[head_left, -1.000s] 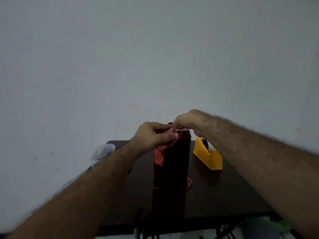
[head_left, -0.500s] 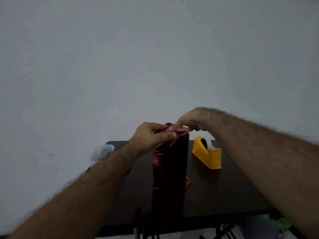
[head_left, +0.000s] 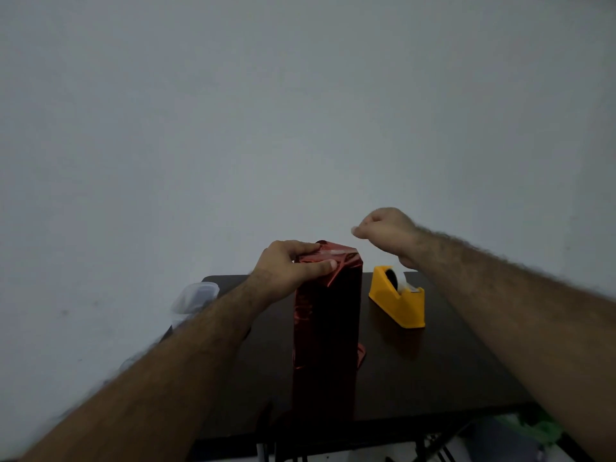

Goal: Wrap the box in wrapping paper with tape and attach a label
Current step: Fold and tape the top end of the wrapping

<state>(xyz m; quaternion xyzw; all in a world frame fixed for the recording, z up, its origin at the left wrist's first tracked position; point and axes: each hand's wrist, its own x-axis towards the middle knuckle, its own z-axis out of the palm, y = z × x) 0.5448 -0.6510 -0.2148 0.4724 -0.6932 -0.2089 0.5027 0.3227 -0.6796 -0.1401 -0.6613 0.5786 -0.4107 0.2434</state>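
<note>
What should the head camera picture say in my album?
Left hand holds the red wrapped box upright beside a yellow tape dispenser.

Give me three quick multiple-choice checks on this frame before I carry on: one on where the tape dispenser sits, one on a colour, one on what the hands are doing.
1. Where is the tape dispenser relative to the wrapped box?
A. On the table to the box's right
B. On top of the box
C. On the floor under the table

2. What colour is the wrapping paper on the box?
A. Green
B. Shiny red
C. White

3. What is the state of the hands?
A. Both lie flat on the table
B. Left hand grips the box's folded top, right hand is lifted clear of it
C. Right hand grips the dispenser

Answers:
1. A, the yellow dispenser stands on the dark table right of the upright box.
2. B, the foil reflects red.
3. B, left fingers curl over the top folds, and a gap separates the right hand from the box.
</note>
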